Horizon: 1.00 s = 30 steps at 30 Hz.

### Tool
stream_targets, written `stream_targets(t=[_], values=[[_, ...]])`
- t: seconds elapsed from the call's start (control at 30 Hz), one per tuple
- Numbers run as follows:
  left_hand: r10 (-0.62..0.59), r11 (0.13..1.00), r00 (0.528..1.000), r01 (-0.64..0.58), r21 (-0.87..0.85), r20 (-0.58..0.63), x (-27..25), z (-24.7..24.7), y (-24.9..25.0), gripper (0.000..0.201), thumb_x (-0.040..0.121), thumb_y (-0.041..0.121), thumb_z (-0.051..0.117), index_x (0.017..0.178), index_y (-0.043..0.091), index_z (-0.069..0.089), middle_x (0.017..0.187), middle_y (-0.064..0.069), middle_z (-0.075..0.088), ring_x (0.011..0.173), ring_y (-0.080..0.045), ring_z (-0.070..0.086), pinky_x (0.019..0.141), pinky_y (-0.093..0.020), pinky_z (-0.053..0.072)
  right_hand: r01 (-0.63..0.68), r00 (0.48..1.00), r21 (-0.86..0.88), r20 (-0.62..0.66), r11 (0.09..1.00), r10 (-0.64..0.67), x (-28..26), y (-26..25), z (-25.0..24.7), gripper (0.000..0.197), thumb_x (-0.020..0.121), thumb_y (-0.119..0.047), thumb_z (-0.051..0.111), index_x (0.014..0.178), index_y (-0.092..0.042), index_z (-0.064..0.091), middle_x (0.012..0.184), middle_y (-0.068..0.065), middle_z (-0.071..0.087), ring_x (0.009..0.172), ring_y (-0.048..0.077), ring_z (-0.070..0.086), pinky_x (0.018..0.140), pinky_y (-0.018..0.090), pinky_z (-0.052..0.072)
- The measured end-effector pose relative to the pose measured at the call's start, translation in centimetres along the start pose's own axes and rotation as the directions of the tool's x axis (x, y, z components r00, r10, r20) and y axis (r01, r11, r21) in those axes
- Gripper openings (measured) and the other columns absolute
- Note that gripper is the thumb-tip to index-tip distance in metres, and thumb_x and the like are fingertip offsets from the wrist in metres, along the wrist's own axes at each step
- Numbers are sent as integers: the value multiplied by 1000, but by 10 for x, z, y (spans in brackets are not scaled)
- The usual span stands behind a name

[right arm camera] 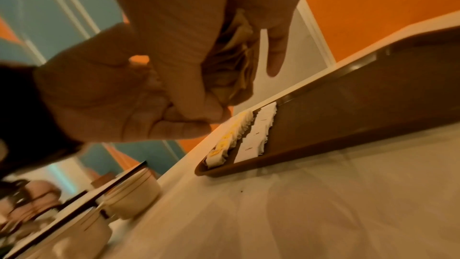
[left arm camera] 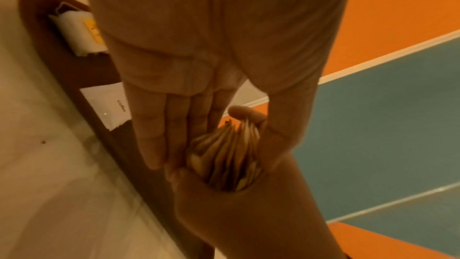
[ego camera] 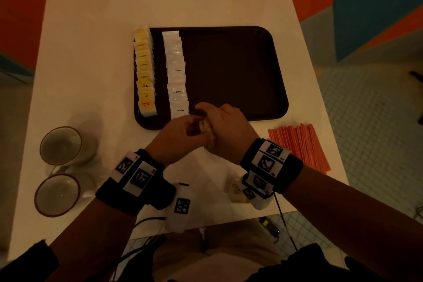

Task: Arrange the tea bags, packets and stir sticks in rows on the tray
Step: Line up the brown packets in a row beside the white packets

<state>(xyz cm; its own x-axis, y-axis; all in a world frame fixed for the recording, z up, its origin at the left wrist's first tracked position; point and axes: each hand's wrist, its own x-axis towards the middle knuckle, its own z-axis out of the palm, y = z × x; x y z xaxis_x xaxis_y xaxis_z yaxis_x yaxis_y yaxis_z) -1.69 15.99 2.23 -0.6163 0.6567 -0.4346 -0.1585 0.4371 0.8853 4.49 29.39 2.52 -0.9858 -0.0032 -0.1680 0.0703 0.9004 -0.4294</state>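
Observation:
A dark brown tray (ego camera: 229,75) carries a row of yellow tea bags (ego camera: 144,75) along its left edge and a row of white coffee packets (ego camera: 176,71) beside it. Both hands meet over the tray's near edge. My left hand (ego camera: 180,130) and right hand (ego camera: 226,126) together grip a fanned bundle of tan packets (ego camera: 207,128), seen closer as the bundle (left arm camera: 224,155) in the left wrist view and as the bundle (right arm camera: 236,56) in the right wrist view. Orange stir sticks (ego camera: 299,144) lie in a pile on the table to the right.
Two empty cups (ego camera: 60,144) (ego camera: 56,194) stand at the table's near left. A few loose tan packets (ego camera: 235,190) lie under my right wrist near the table's front edge. The tray's right two thirds are bare.

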Motion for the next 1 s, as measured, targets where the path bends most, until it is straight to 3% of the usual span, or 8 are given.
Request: stream_targets(t=[0.1,0.23,0.4,0.57,0.63,0.7,0.83,1.0], values=[[-37,998,999,36,-49,-22,0,1,1,14,79,11,64,92,15,66,90,-6,71,85,-19,68,80,-34,57,38,997,-66,69,997,-34,4,2,6,91,72,-35,71,142,-25,14,123,2,55,106,24,51,96,42,42],[-181,942,982,187,-277,48,5,3,-5,18,80,7,64,97,10,64,97,-11,70,88,-24,70,75,-32,59,31,960,-17,280,999,-26,11,5,-2,116,61,-35,82,141,-38,-2,132,3,45,114,25,50,94,45,47],[-262,846,951,308,-435,164,8,8,-16,24,87,9,56,110,6,62,106,-13,70,91,-25,69,73,-32,59,-22,912,92,410,996,-18,13,15,-5,115,54,-33,85,142,-33,11,132,0,36,114,19,47,91,31,48],[-229,811,949,309,-497,217,4,10,-19,23,90,15,50,110,11,61,109,-8,66,100,-21,63,86,-30,53,19,923,6,385,1000,-20,17,18,9,67,67,-19,75,125,-17,41,120,5,43,104,21,49,86,30,47],[-229,851,946,310,-424,230,3,12,-17,24,88,16,53,112,14,56,109,-4,62,104,-20,58,91,-33,47,18,942,-7,335,1000,-15,18,16,18,55,68,-20,72,116,-15,45,115,5,44,100,21,48,86,34,49],[-251,873,949,308,-378,193,4,12,-13,17,87,15,54,102,22,55,101,0,60,100,-19,55,90,-36,45,-42,969,26,244,999,34,19,11,21,51,71,-21,71,114,-15,45,114,5,45,99,21,49,85,33,48],[-219,883,973,230,-409,74,7,4,-11,15,83,11,59,97,16,60,99,-8,66,95,-24,63,88,-37,52,-43,992,87,125,995,32,21,1,16,64,71,-25,73,124,-16,38,120,7,45,97,22,52,78,30,47],[-231,869,972,224,-441,39,4,-6,-18,24,82,10,61,105,8,60,105,-12,67,94,-25,66,78,-31,58,-82,962,269,272,960,6,24,4,10,89,64,-19,81,135,-17,26,132,5,31,110,17,45,90,29,50]])
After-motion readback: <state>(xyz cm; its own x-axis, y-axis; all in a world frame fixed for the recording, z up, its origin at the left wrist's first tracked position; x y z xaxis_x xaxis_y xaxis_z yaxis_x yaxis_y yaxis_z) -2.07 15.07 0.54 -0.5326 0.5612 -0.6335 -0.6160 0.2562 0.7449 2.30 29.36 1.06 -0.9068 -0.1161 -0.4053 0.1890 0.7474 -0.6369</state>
